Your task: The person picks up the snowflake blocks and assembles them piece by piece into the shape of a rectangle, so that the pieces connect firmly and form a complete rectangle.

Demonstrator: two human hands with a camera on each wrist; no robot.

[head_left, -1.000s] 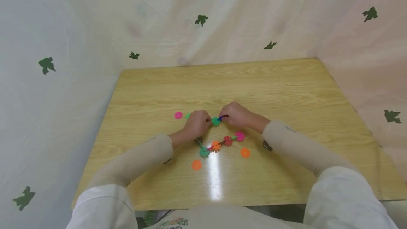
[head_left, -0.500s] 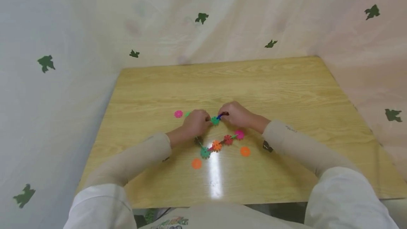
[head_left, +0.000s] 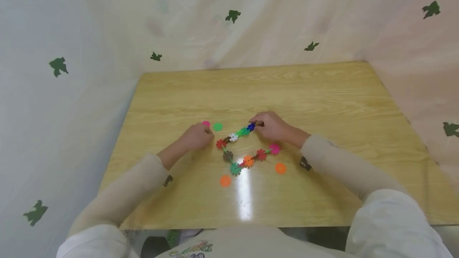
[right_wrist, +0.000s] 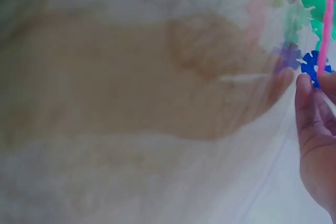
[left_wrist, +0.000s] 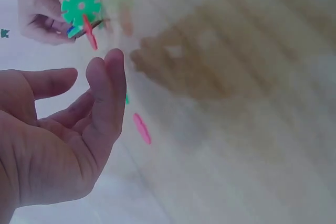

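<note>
A curved chain of slotted snowflake discs in several colours lies in the middle of the head view, with a teal disc point(head_left: 235, 169) at its near bend and a pink disc point(head_left: 275, 149) at one end. At the other end, my right hand point(head_left: 270, 126) pinches the dark blue disc point(head_left: 251, 126) between thumb and fingertips; the right wrist view shows this blue disc point(right_wrist: 311, 67) at the fingertips. My left hand point(head_left: 195, 136) is off the chain to its left, fingers loosely bent with nothing between them. Just beyond it are a loose pink disc point(head_left: 205, 123) and a light green disc point(head_left: 218, 126).
Two loose orange discs lie on the wooden table point(head_left: 305, 90): one orange disc point(head_left: 225, 180) in front of the chain, another orange disc point(head_left: 280, 168) to its right. A pale curtain point(head_left: 186, 19) with dark green bird shapes hangs around the table's back and sides.
My left hand has let go of the chain beside the green disc and moved left, uncovering the white and red discs. My right hand keeps its pinch on the blue disc.
</note>
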